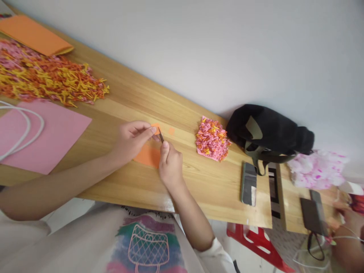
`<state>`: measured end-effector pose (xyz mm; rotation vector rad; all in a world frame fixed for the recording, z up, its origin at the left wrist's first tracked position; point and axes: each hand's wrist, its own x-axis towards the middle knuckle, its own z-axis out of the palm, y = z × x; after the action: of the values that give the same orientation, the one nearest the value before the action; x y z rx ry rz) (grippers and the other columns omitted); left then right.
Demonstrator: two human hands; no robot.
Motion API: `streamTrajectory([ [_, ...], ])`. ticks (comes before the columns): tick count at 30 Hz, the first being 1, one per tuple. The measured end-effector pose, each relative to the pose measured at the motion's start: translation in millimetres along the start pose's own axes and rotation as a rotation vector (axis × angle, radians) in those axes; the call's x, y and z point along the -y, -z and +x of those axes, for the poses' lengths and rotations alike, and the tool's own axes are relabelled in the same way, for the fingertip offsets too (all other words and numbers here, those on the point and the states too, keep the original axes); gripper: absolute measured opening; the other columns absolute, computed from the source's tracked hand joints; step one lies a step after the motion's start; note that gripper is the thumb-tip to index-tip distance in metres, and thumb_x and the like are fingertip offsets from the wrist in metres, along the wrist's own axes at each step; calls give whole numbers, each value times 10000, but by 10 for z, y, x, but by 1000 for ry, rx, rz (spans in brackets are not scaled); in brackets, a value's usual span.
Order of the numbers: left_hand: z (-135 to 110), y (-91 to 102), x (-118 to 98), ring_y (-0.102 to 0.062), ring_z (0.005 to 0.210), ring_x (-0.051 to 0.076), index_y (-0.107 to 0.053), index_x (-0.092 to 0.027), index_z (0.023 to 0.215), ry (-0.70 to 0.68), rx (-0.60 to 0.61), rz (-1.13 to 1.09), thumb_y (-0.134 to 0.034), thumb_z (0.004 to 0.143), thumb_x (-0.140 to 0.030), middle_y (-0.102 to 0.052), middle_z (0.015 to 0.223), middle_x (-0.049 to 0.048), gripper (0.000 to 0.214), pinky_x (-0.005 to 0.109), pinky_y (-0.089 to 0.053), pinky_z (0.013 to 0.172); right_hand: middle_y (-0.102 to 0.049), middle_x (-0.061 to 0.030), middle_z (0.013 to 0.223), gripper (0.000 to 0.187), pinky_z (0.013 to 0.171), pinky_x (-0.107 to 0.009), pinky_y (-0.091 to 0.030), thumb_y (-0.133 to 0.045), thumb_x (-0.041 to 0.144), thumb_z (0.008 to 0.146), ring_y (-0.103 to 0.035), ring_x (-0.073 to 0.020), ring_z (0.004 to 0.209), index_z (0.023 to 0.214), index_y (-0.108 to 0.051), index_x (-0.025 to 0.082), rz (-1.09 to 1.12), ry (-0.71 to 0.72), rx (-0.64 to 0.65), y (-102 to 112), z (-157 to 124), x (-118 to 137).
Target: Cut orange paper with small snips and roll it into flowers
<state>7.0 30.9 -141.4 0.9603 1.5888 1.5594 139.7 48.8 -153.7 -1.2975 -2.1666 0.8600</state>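
Note:
My left hand [135, 138] pinches a small orange paper piece [156, 128] between thumb and fingers. A thin dark tool [161, 135], perhaps tweezers, is gripped in my right hand [171, 163], and its tip meets the paper; its exact kind is too small to tell. Beneath both hands lies a larger orange sheet [148, 156], partly hidden by them. Just beyond, a small orange square [171, 131] rests flat on the wooden table [184, 193].
Twisted paper bits form a large pile [57, 79] at left and a smaller pile [212, 139] at right. Nearby are a folded orange sheet [34, 35], pink sheet [59, 132], white cable [28, 127], black bag [270, 129] and phone [249, 184]. Another person's hand [349, 223] shows far right.

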Motion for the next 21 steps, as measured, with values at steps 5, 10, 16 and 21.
streamTrajectory([
  [5,-3,3,7,-659,614,146,-697,-205,603,-7,5,-10,-652,751,-261,-710,624,4,165,251,-544,640,-526,-23,565,594,527,-264,-305,-125,435,1017,-462,-146,496,777,-597,164,5,18,-14,3,-5,6],
  [10,4,-5,-8,-663,614,145,-689,-206,578,6,-25,-23,-652,736,-236,-707,615,0,165,255,-550,650,-566,-37,582,602,531,-263,-316,-110,446,1016,-497,-150,506,776,-590,173,9,18,-15,-10,-11,-5],
  [16,6,-6,9,-679,641,164,-689,-203,572,-23,61,-66,-652,734,-247,-710,624,9,173,272,-564,662,-614,-61,644,562,549,-270,-340,-118,453,1013,-556,-164,553,776,-554,190,33,15,-20,-6,1,-19],
  [21,13,2,18,-676,654,164,-697,-207,588,0,49,-45,-649,745,-243,-717,645,12,167,270,-565,675,-562,-29,618,555,569,-270,-361,-95,480,1011,-548,-162,564,727,-493,218,69,57,9,31,5,-24],
])
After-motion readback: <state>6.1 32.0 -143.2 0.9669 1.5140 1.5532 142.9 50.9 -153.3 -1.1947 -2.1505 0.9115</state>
